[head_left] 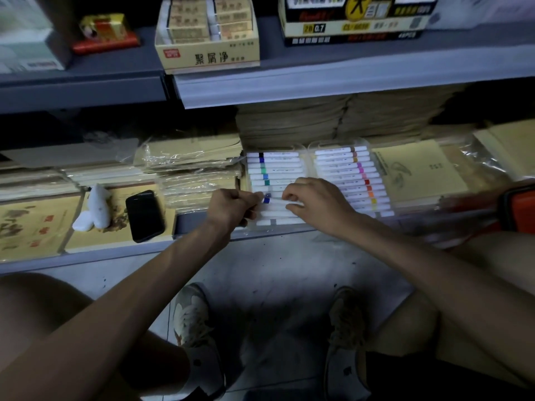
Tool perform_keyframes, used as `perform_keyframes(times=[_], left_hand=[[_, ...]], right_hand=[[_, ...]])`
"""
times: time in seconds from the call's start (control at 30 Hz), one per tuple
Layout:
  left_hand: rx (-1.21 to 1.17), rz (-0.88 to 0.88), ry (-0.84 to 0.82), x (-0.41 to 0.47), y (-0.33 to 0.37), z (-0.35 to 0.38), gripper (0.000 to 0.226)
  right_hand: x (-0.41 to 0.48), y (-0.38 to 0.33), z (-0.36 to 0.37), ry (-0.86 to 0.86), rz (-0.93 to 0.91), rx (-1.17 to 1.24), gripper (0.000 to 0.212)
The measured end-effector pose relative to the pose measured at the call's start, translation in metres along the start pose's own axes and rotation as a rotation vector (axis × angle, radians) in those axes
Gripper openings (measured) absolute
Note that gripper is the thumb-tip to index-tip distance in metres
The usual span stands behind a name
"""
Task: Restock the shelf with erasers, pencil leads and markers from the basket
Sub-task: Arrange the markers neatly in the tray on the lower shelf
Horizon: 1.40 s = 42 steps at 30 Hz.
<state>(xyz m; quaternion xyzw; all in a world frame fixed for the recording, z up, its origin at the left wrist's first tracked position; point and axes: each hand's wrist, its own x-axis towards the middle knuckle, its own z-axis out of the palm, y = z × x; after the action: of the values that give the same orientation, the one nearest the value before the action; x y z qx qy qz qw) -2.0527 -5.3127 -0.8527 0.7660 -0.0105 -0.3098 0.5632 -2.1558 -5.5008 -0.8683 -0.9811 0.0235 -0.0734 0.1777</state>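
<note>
Both hands work at a clear case of markers on the lower shelf.

The markers (275, 180) are white barrels with coloured bands, lying in rows in two clear cases side by side on the shelf (289, 230), between stacks of wrapped paper. The left hand (231, 208) is clenched, its fingers pinching a blue-banded marker's end; the right hand (315, 202) has its fingers curled down on the same marker.
</note>
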Motion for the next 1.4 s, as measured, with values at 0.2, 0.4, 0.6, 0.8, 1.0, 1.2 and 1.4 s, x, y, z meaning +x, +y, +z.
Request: perform_keyframes(times=[0.2, 0.4, 0.6, 0.8, 1.0, 1.2, 1.4], left_hand=[[0.089, 0.046, -0.026, -0.003, -0.002, -0.002, 0.013], [0.187, 0.152, 0.079, -0.003, -0.004, -0.005, 0.012], [0.07, 0.007, 0.087, 0.005, -0.015, -0.007, 0.019], [-0.095, -0.183, -0.016, 0.01, -0.019, -0.006, 0.026], [-0.081, -0.149, 0.0, 0.015, -0.027, -0.001, 0.047], [-0.051, -0.114, 0.029, 0.019, -0.032, 0.002, 0.039], [-0.039, -0.118, 0.028, 0.022, -0.034, 0.002, 0.043]], right_hand=[[-0.003, 0.0, 0.009, -0.072, -0.034, -0.205, 0.018], [-0.003, 0.002, 0.004, -0.118, -0.057, -0.273, 0.018], [-0.003, 0.005, 0.002, -0.116, -0.063, -0.288, 0.018], [-0.002, 0.004, 0.001, -0.123, -0.136, -0.308, 0.02], [-0.004, 0.003, -0.002, -0.123, -0.145, -0.201, 0.026], [-0.002, 0.005, 0.0, -0.121, -0.059, -0.104, 0.022], [0.0, 0.007, 0.002, -0.098, 0.01, -0.047, 0.009]])
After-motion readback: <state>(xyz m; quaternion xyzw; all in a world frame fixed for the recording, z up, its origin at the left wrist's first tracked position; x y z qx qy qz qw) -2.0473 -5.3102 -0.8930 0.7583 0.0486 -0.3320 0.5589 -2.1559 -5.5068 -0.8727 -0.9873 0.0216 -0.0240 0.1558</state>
